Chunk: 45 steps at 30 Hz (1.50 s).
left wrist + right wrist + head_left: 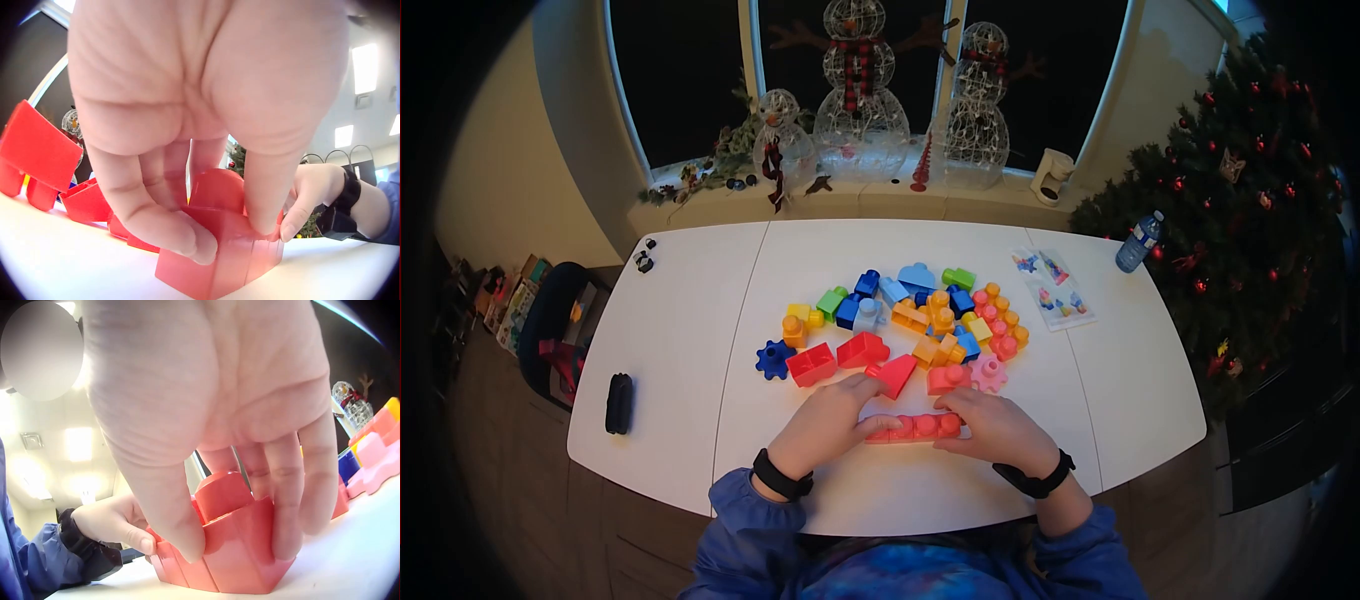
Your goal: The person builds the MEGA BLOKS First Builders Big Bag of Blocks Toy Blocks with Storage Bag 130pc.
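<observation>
A row of coral toy building blocks (915, 428) lies along the near side of the table, round studs up. My left hand (825, 420) grips its left end between thumb and fingers. At the other end, the thumb and fingers of my right hand (1000, 425) straddle the blocks. Both wrist views show the angled end faces of the row (231, 262) (240, 556) down at the tabletop. Just beyond my left fingers is a red sloped block (895, 375). A coral block (948, 378) sits beyond my right fingers, beside a pink gear-shaped piece (988, 374).
Mixed toy blocks (910, 315) spread across the table's middle, with a dark blue gear-shaped piece (774, 360) at their left. Picture sheets (1060, 290) and a water bottle (1138, 243) lie far right. A black case (619, 403) rests at left.
</observation>
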Motion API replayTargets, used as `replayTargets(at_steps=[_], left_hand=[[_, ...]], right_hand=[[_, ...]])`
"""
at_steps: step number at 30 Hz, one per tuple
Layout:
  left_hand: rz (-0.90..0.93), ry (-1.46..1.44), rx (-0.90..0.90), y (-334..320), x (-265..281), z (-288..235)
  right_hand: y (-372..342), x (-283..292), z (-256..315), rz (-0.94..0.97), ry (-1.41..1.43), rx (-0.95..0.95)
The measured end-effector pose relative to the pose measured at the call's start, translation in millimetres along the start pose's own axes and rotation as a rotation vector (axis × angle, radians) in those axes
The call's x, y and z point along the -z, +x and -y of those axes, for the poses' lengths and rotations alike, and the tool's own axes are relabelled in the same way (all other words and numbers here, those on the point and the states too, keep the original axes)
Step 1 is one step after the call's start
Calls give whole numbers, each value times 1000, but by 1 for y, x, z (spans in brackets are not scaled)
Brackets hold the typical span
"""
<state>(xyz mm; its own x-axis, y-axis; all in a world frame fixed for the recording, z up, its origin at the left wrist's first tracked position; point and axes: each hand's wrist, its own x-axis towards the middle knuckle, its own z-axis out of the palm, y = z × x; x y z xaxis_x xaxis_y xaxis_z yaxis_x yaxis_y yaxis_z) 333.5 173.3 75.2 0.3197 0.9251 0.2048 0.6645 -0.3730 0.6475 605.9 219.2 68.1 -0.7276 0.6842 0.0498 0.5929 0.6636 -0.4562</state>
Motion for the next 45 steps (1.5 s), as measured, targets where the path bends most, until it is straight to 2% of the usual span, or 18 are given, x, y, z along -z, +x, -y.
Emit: replayTargets(at_steps=[3,7,10,13,16,22,26,27,29,34,38,41,45], left_hand=[[-60,78,-78,32,6,6],[34,213,-134,77,-17,30],[190,303,-42,92,-24,29],[227,335,16,98,-30,32],[213,324,-8,97,-25,36],[-15,153,-72,75,5,32],[-193,-77,-48,46,26,-2],[-238,-50,-109,39,24,-2],[-286,-159,-98,25,21,-17],[-372,-252,-154,1,6,-27],[-287,-240,-193,-10,16,-30],[-153,-295,-187,-19,31,-42],[-64,-222,-115,-32,35,-38]], right_hand=[[-4,12,7,-45,7,-24],[-4,21,10,-82,72,-32],[-7,24,13,-113,75,-25],[-10,24,10,-130,69,-26],[-11,24,10,-138,88,-31],[-7,28,7,-159,165,-51],[-1,25,14,-258,167,-16],[2,25,19,-260,243,-8],[9,27,31,-262,395,9],[17,27,37,-162,569,2],[17,22,39,-156,807,-60],[14,27,39,-199,635,-22],[14,18,52,-274,469,206]])
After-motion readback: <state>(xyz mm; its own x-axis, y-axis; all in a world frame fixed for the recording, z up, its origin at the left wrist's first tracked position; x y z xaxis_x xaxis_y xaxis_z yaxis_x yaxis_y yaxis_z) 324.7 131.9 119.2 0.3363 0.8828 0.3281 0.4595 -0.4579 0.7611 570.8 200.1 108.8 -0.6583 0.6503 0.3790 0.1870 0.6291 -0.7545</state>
